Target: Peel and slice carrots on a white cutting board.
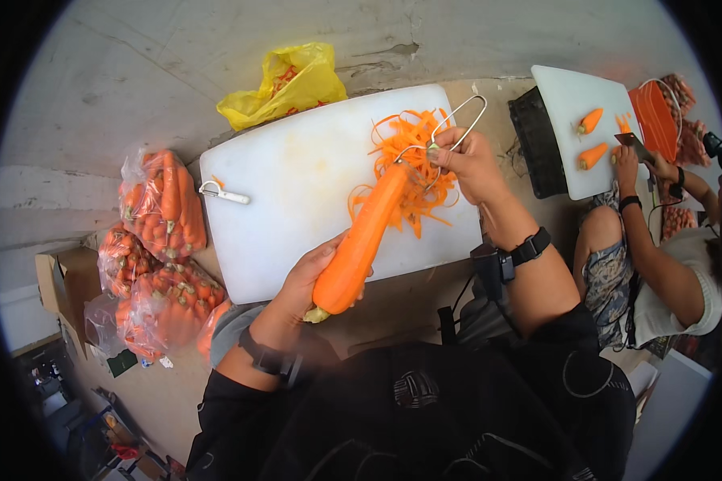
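Observation:
My left hand (316,273) is closed around the thick end of a large carrot (361,240), which tilts up and away over a white cutting board (271,210). The carrot's surface looks smooth and bright orange, with a pale stem stub at the near end. In my right hand (466,159) is a wire-handled peeler (474,117), its head at the carrot's far tip. Beneath them lies a heap of carrot peelings (412,135). A second, white-handled peeler (231,195) rests at the board's left edge.
A yellow plastic bag (295,84) sits behind the board. Clear bags of carrots (171,204) are piled at left beside a cardboard box (66,288). To the right, another person's hands (626,168) hold a knife (635,146) over a second board (583,90) bearing carrot pieces.

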`<action>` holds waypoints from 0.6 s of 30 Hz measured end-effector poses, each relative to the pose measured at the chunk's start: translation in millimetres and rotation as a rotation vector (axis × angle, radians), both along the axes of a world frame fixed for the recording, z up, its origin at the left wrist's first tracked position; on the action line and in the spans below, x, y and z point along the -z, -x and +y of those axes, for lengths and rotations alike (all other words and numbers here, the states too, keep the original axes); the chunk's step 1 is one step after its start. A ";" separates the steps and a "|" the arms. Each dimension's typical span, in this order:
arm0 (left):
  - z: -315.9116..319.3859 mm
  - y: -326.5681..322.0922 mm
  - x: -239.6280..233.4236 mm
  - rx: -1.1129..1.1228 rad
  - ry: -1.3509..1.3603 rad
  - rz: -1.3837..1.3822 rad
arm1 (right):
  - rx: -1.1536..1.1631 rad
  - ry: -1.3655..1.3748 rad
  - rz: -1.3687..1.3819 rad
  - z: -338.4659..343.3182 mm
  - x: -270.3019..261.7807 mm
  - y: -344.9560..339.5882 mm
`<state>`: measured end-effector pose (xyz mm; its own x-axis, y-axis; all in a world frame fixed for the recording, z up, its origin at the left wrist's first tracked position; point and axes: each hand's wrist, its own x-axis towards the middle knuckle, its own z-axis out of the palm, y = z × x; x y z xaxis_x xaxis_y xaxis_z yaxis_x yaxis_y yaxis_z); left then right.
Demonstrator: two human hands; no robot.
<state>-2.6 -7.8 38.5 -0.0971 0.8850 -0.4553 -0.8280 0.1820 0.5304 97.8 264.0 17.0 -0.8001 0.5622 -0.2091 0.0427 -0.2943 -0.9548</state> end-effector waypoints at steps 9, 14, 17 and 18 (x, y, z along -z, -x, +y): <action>1.0 8.4 51.0 0.013 0.302 1.265 | 0.394 -0.438 -0.163 13.2 -5.1 -0.4; 18.3 12.1 40.2 -0.075 0.337 1.411 | 0.373 -0.428 -0.071 7.4 -14.3 -1.2; 24.8 13.8 60.3 -0.324 0.265 1.090 | 0.324 -0.359 -0.010 3.4 -16.2 -1.2; 27.6 14.8 55.3 -0.331 0.252 0.831 | 0.284 -0.294 0.029 -0.5 -15.3 -3.2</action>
